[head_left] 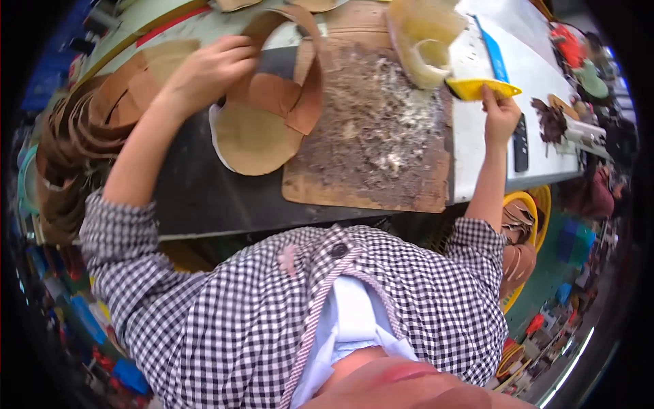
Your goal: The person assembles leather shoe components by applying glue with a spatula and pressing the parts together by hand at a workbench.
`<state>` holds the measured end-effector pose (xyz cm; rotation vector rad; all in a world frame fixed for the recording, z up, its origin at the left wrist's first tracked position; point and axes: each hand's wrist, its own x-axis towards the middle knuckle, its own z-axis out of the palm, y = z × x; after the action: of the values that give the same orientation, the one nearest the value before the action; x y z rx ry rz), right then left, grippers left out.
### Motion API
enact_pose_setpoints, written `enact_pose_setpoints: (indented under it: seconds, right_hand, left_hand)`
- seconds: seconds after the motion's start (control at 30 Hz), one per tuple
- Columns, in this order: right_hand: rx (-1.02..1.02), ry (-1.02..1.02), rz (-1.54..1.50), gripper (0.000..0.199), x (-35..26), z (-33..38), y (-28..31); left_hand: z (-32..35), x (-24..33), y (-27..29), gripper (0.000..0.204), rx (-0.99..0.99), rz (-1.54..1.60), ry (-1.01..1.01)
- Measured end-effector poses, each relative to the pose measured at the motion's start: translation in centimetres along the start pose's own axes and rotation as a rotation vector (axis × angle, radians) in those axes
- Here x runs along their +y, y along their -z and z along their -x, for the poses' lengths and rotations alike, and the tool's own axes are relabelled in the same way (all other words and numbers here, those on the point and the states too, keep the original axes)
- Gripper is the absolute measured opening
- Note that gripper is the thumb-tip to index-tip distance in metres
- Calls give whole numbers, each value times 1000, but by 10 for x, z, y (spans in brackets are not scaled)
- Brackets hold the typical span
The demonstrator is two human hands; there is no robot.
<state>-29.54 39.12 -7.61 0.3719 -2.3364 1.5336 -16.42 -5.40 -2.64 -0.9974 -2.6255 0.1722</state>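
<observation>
My left hand [221,68] is closed on a curved brown leather-like band [310,102], raised over the table. The band bends into a loop, and a round tan panel [252,140] shows at its lower end; how the two join is hard to make out. My right hand [501,112] pinches a yellow, flat-handled tool [485,88] with a dark end at its left. That dark end is close to a yellowed translucent plastic container [426,44]. Beneath them lies a brown board [368,194] crusted with pale, dried residue.
Several brown bands [88,129] are bunched at the table's left. A blue strip-shaped tool [494,51] and a black bar-shaped object [521,146] lie on the white surface at right. Below the right edge stands a yellow basket [543,218] with brown pieces in it.
</observation>
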Motion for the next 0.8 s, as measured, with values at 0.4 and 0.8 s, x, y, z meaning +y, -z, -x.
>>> enact_pose_setpoints:
  seconds: [0.4,0.8]
  right_hand:
    - [-969,-38,-586,25,-85,38,-96]
    - [-1305,4,-264,27,-120,56,-177]
  left_hand:
    - [-2,99,-34,28,-63,898,781]
    - [14,89,-66,18,49,1429,1055]
